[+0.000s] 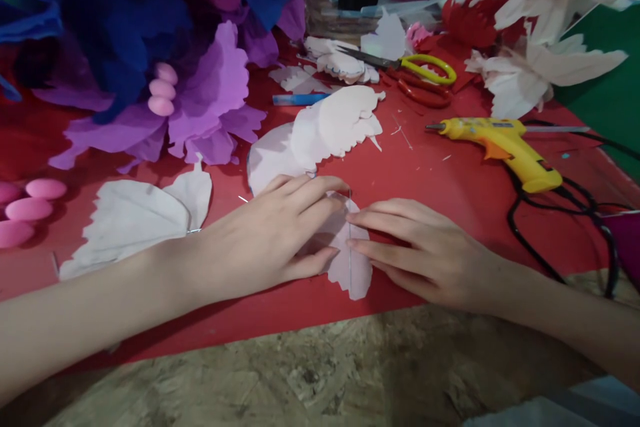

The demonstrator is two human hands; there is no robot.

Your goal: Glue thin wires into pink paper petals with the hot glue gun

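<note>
A white scallop-edged petal [358, 283] lies flat on the red sheet in front of me, with a thin straight wire [350, 267] running lengthwise along it. My left hand [295, 227] rests over the petal's left side, fingers extended and thumb apart, hiding part of it. From the right, the fingertips of my right hand [425, 250] touch the wire and petal, fingers spread. Just beyond my left hand is a fanned stack of white petals [340, 121]. Left of my forearm sits a joined white petal piece [135, 217].
Yellow-and-red-handled scissors [427, 73] and a yellow glue gun [500, 143] with black cord lie on the right. A blue pen [299, 99] is behind the stack. Purple paper flowers [210, 90] crowd the back left, near pink egg-shaped pieces [30, 209]. White flowers [540, 73] stand back right.
</note>
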